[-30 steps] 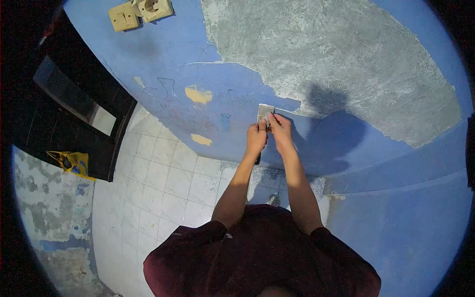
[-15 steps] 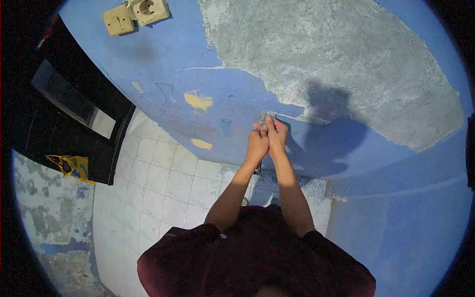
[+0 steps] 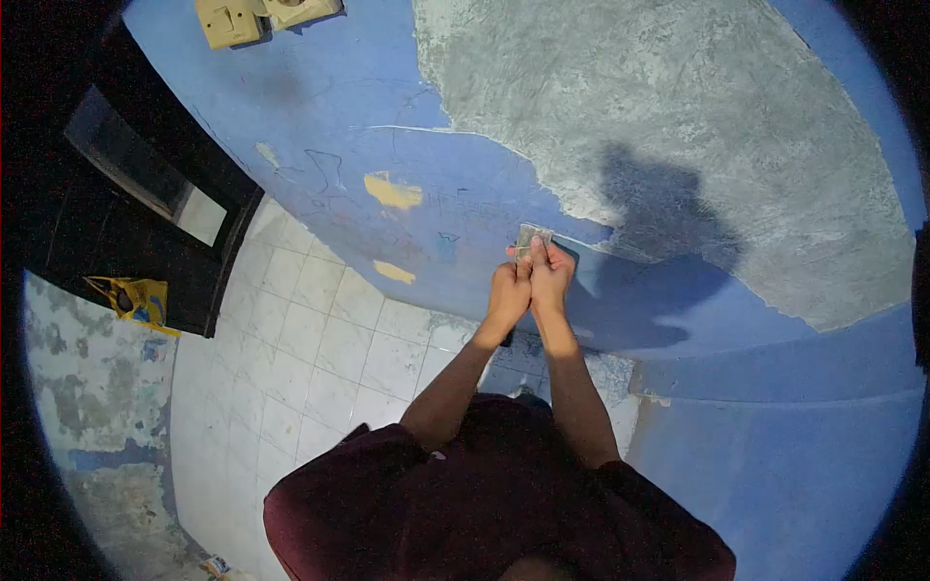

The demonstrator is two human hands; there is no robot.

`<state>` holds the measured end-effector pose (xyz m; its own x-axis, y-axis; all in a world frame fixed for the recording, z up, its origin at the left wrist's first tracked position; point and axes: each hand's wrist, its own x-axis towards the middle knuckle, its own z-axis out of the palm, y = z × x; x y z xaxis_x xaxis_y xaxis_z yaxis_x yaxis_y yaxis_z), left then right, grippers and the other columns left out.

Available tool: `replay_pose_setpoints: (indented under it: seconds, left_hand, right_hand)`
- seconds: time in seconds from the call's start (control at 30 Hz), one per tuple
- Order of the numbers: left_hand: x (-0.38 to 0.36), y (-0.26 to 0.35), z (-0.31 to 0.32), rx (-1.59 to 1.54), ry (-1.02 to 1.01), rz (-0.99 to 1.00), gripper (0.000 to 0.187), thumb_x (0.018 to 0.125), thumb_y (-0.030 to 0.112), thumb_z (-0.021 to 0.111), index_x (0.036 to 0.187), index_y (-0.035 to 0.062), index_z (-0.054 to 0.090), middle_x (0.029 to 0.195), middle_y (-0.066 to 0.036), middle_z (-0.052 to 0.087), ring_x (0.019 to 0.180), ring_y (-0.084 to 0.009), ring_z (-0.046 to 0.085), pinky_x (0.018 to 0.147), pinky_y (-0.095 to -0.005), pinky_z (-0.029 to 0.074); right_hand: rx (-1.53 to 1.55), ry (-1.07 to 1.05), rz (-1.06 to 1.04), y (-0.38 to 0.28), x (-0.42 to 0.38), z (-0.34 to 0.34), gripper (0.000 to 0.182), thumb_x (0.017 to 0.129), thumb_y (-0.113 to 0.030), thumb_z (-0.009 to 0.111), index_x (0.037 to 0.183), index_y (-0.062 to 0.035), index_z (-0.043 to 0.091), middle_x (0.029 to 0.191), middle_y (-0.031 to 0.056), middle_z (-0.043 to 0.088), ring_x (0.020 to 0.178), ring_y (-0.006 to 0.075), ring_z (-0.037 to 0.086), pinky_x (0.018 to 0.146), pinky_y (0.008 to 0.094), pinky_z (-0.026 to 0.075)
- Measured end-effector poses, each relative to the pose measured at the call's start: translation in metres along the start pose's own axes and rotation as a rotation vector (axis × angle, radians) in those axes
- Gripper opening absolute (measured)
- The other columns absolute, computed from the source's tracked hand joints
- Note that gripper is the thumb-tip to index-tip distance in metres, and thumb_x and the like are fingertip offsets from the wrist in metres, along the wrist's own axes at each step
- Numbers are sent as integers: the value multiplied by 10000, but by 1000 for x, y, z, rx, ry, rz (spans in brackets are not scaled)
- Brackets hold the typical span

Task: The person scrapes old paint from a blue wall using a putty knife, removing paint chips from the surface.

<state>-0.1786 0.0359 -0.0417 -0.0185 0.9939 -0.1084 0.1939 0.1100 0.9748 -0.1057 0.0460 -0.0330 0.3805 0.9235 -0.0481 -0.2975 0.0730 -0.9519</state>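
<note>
My left hand (image 3: 510, 295) and my right hand (image 3: 549, 276) are closed side by side on a scraper (image 3: 529, 235). Its flat greyish blade shows past the fingertips against the blue painted wall (image 3: 484, 194). Most of the handle is hidden by my hands; a dark end seems to stick out below them. Both thumbs lie along the tool, pointing up the wall. Just above the blade runs the ragged edge of the paint, where a large bare grey patch (image 3: 659, 116) begins.
A light switch (image 3: 229, 21) and a socket (image 3: 298, 10) sit at upper left. Smaller cream patches (image 3: 393, 191) mark the wall. White floor tiles (image 3: 339, 349) lie below. At left are a dark doorway frame (image 3: 218, 290) and a yellow bag (image 3: 140, 302).
My view has shifted slightly, so the wall features sit a little differently. Both hands stay on the scraper, its blade still at the paint edge.
</note>
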Motion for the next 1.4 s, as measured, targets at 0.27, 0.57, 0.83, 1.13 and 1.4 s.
replay_pose_setpoints:
  seconds: [0.27,0.57,0.83,1.13,1.4]
  left_hand:
    - [18,-18,-3,38,6,106,486,967,318,482,772,-105,620,695,-306,610,700,-449,637,625,-479,468]
    - [7,-5,-4,-55,-43,112,474,968,336,483,820,-90,630,749,-315,618,740,-428,648,649,-469,471]
    - [18,-17,-13,89,-52,220,536,967,390,499,739,-86,588,615,-264,572,590,-364,609,558,-454,443]
    - [15,-23,12,-589,-151,58,465,1007,359,463,684,35,547,511,-36,496,388,-113,454,355,-284,314]
    - [-8,-21,4,-449,-226,-38,448,1014,391,449,779,29,571,584,-34,532,439,-104,475,387,-261,347]
  right_hand:
    - [-1,-6,-51,8,4,6,204,970,-110,542,917,59,642,792,123,689,678,181,655,611,280,513]
    - [42,57,-52,13,8,4,233,972,-114,539,854,58,642,806,108,679,662,157,636,618,283,502]
    - [19,55,-46,6,2,16,222,971,-111,531,896,68,639,786,106,694,679,144,640,617,280,504]
    - [-383,-166,-221,2,7,-12,206,959,-153,583,872,27,636,796,72,695,702,78,605,617,237,468]
    - [-318,-131,-31,-19,-8,-24,264,929,-198,634,749,-8,595,611,-26,514,559,49,454,489,259,363]
